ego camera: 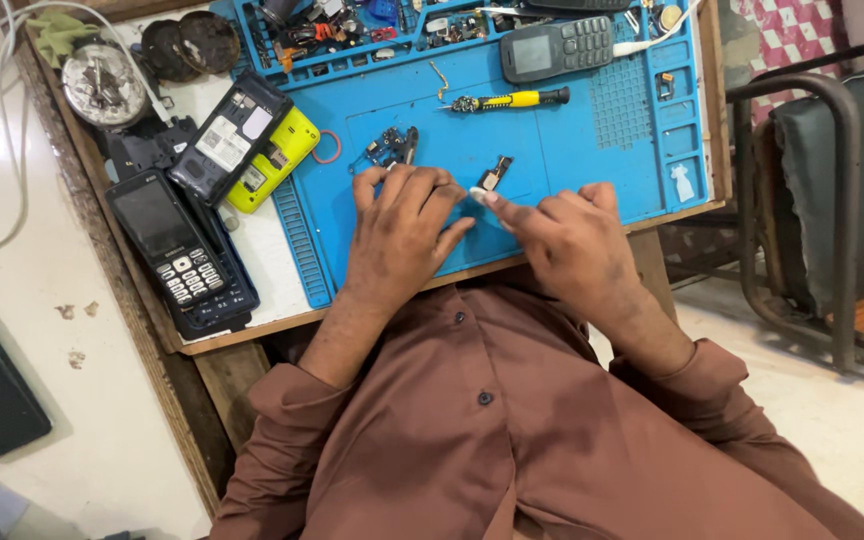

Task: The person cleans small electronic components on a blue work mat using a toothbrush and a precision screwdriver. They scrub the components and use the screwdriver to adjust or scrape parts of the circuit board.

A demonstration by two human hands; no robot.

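My left hand (399, 232) rests palm down on the blue work mat (572, 140), fingers curled over something I cannot make out. My right hand (564, 240) lies beside it, forefinger and thumb pinching a tiny white part (476, 193). Just beyond the fingers lie a small dark component (495, 172) and a small circuit board with tweezers (392, 147). A yellow-handled screwdriver (512, 99) lies further back on the mat.
A grey keypad phone (556, 46) sits at the mat's far edge. Left of the mat lie a black keypad phone (170, 240), an opened phone back (229, 140) and a yellow phone shell (277, 158). A metal chair frame (832, 200) stands right.
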